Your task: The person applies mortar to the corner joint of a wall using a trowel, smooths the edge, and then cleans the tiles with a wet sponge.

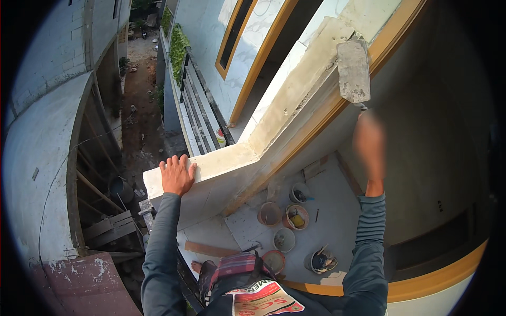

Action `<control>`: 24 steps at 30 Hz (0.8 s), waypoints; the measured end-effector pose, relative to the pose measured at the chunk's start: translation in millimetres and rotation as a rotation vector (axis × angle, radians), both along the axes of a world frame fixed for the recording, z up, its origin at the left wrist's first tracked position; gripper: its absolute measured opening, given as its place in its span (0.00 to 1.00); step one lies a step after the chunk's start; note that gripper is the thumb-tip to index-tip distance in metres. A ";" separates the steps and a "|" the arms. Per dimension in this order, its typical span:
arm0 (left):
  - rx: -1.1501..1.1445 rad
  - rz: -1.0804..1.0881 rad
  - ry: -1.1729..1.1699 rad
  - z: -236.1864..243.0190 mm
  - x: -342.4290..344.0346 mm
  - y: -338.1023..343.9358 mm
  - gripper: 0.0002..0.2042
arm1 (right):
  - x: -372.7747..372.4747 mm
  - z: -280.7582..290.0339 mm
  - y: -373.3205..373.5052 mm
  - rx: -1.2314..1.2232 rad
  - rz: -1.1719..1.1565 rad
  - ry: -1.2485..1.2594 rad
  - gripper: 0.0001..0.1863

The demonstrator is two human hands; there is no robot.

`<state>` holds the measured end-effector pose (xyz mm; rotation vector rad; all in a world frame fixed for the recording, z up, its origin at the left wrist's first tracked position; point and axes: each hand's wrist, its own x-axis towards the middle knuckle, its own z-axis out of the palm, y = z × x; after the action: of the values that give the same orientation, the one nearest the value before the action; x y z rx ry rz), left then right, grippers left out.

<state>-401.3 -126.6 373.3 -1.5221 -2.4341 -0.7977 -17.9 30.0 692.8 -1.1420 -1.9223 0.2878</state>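
My left hand [178,175] lies on the near end of a narrow wall top [226,158], fingers spread over its pale surface. The wall top bends and runs away to the upper right, coated in rough cream-coloured plaster. Out at the far right, my right hand [370,139], blurred, is closed round the handle of a trowel [353,73]. The trowel's flat grey blade is smeared with mortar and points away from me, over the far stretch of the wall beside a yellow-brown trim [337,108]. Whether the blade touches the plaster I cannot tell.
Below, several buckets [284,239] stand on a tiled floor, one holding tools [322,260]. A wooden plank [211,249] lies there too. Left of the wall there is a deep drop to a dirt alley [139,105]. A metal railing [203,97] and green plants [179,50] stand beyond the bend.
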 end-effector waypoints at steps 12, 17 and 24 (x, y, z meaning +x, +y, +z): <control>-0.002 0.006 0.030 0.5 -1.8 -1.9 0.20 | -15.6 50.9 8.7 -0.053 -0.017 -0.017 0.25; -0.015 -0.017 0.021 1.7 -1.7 -0.4 0.20 | -8.8 19.3 26.1 0.302 0.065 -0.539 0.27; -0.021 -0.012 0.012 -3.6 -1.7 -1.9 0.21 | -15.8 92.0 -6.7 -0.038 -0.082 -0.113 0.28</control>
<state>-403.0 -128.5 369.7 -1.5453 -2.4349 -0.7645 -33.6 23.3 784.8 -1.2830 -1.9691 0.2195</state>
